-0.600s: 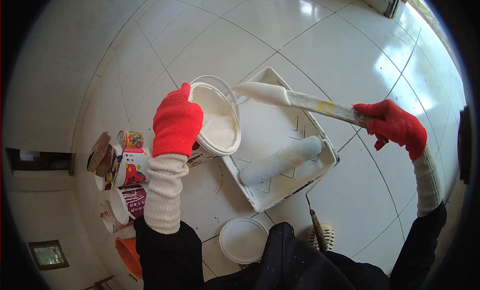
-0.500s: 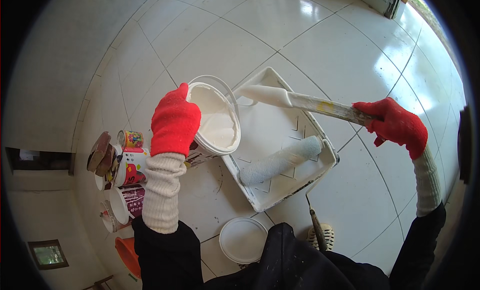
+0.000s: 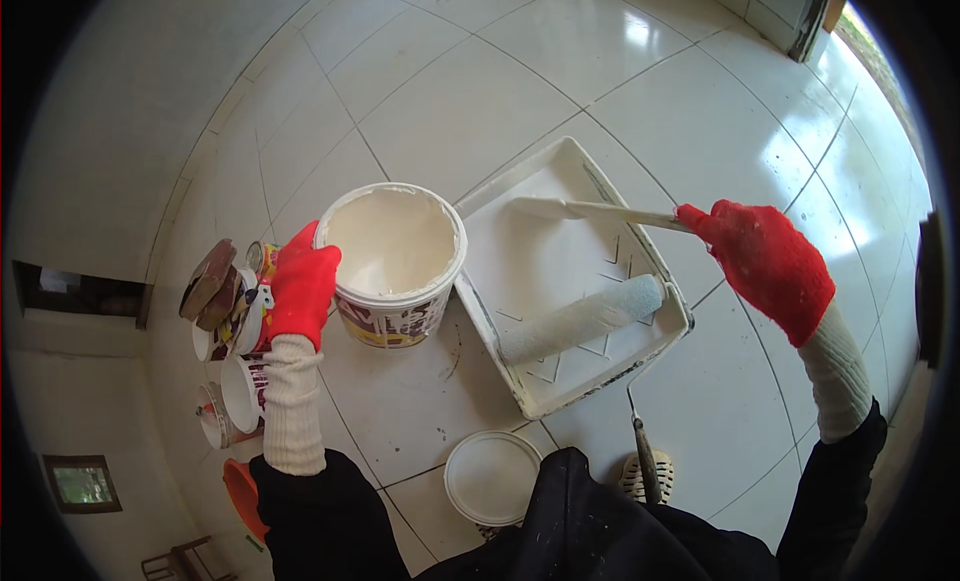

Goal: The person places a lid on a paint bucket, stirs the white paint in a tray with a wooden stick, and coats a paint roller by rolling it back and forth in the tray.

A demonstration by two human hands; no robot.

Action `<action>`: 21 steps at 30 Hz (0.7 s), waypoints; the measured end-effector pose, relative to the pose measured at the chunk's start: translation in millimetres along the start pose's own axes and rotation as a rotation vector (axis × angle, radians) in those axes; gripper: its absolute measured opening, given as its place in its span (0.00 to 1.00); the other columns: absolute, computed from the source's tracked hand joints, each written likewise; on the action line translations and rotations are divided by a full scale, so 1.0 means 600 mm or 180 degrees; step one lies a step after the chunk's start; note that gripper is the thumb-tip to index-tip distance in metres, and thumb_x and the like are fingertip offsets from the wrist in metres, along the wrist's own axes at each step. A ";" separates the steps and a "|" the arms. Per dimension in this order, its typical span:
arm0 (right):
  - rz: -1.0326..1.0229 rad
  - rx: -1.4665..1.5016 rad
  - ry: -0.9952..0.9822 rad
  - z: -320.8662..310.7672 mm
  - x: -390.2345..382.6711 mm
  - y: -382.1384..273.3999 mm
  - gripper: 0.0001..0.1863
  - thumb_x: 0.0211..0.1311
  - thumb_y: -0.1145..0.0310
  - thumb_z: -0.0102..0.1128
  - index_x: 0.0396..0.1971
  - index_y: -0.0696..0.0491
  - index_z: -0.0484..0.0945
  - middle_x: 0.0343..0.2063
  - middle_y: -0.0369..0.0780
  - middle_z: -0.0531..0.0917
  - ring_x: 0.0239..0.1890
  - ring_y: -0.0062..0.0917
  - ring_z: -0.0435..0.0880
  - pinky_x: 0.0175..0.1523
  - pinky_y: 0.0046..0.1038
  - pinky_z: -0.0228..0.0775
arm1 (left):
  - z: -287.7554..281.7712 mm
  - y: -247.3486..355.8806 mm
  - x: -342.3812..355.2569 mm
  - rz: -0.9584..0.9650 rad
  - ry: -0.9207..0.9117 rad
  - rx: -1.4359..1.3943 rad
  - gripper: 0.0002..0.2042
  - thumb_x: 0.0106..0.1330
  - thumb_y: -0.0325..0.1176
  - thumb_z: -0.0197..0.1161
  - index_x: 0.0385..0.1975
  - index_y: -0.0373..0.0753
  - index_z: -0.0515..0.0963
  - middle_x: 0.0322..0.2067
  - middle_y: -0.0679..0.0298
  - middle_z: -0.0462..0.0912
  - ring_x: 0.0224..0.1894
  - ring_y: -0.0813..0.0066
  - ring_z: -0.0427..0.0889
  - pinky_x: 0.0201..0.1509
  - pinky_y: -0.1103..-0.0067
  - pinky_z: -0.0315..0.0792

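Note:
In red gloves, my left hand (image 3: 300, 286) grips the left rim of a white paint bucket (image 3: 395, 321), upright beside the tray with creamy paint inside. My right hand (image 3: 745, 261) is closed on the handle of a long, paint-coated stirring stick (image 3: 625, 213), whose flat white end reaches over the paint tray (image 3: 480, 336). A pale fluffy roller (image 3: 575, 316) lies diagonally across the tray's ribbed part, with its wire frame and worn handle (image 3: 645, 461) extending toward me.
White floor tiles (image 3: 660, 121) surround the tray. Stacked paint cans (image 3: 215, 301) and an orange bucket (image 3: 245, 491) stand at the left, near a wall (image 3: 120, 181). A white lid (image 3: 492, 476) lies below the tray, near my sandalled foot (image 3: 660, 486). A doorway (image 3: 840, 26) opens at top right.
The bucket has gone from tilted toward the tray to upright and slightly left. The stick and my right hand have come lower, its end now down in the tray. The view has shifted slightly.

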State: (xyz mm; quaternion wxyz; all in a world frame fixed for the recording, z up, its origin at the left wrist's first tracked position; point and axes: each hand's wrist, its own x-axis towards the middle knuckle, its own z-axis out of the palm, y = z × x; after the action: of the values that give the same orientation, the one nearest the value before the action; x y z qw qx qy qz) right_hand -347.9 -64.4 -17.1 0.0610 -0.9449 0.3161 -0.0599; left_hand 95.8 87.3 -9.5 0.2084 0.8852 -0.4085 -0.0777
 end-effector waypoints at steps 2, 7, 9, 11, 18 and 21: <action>0.0002 -0.0292 -0.0020 0.001 -0.003 -0.009 0.20 0.60 0.82 0.59 0.52 0.52 0.81 0.28 0.43 0.81 0.27 0.31 0.83 0.34 0.29 0.80 | 0.004 -0.021 -0.016 -0.0637 -0.0225 -0.0931 0.22 0.56 0.30 0.59 0.54 0.37 0.78 0.39 0.58 0.85 0.41 0.67 0.83 0.44 0.74 0.75; -0.0070 -0.0350 -0.0091 -0.012 0.020 -0.043 0.20 0.59 0.83 0.60 0.51 0.51 0.81 0.30 0.43 0.81 0.27 0.30 0.83 0.34 0.28 0.81 | 0.009 -0.190 -0.042 -0.0627 0.0328 -0.2975 0.23 0.55 0.24 0.60 0.54 0.31 0.76 0.44 0.59 0.83 0.42 0.70 0.81 0.46 0.77 0.75; -0.0052 -0.0470 -0.0167 -0.014 0.025 -0.050 0.20 0.59 0.83 0.60 0.52 0.51 0.81 0.30 0.42 0.80 0.28 0.30 0.83 0.35 0.28 0.81 | 0.008 -0.218 -0.055 -0.0855 0.0261 -0.3089 0.23 0.56 0.23 0.59 0.55 0.31 0.75 0.44 0.59 0.83 0.43 0.70 0.82 0.48 0.78 0.75; -0.0112 -0.0443 0.0065 -0.015 0.029 -0.059 0.22 0.58 0.84 0.61 0.52 0.50 0.81 0.30 0.42 0.80 0.29 0.31 0.82 0.35 0.28 0.81 | 0.010 -0.242 -0.075 -0.0924 0.0305 -0.3185 0.24 0.57 0.23 0.59 0.57 0.32 0.74 0.47 0.58 0.82 0.46 0.69 0.82 0.51 0.78 0.75; 0.0012 -0.0528 0.0003 -0.004 0.044 -0.066 0.21 0.58 0.82 0.62 0.52 0.49 0.81 0.31 0.42 0.79 0.28 0.31 0.81 0.34 0.29 0.79 | -0.011 -0.328 -0.146 -0.1368 0.1131 -0.3779 0.27 0.58 0.23 0.60 0.62 0.36 0.71 0.53 0.57 0.79 0.53 0.64 0.80 0.56 0.73 0.74; 0.0061 -0.0374 0.0051 0.005 0.036 -0.057 0.20 0.60 0.80 0.62 0.52 0.49 0.81 0.31 0.41 0.79 0.28 0.31 0.81 0.34 0.29 0.79 | -0.014 -0.366 -0.178 -0.1508 0.1518 -0.3680 0.27 0.58 0.23 0.60 0.62 0.36 0.71 0.54 0.58 0.79 0.53 0.64 0.79 0.56 0.73 0.74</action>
State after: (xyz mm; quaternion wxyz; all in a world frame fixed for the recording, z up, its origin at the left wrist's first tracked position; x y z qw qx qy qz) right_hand -310.1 -49.8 -13.4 0.0034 -0.9432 0.3286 -0.0483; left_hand 180.3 297.7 -100.6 0.7112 0.6898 -0.0384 -0.1300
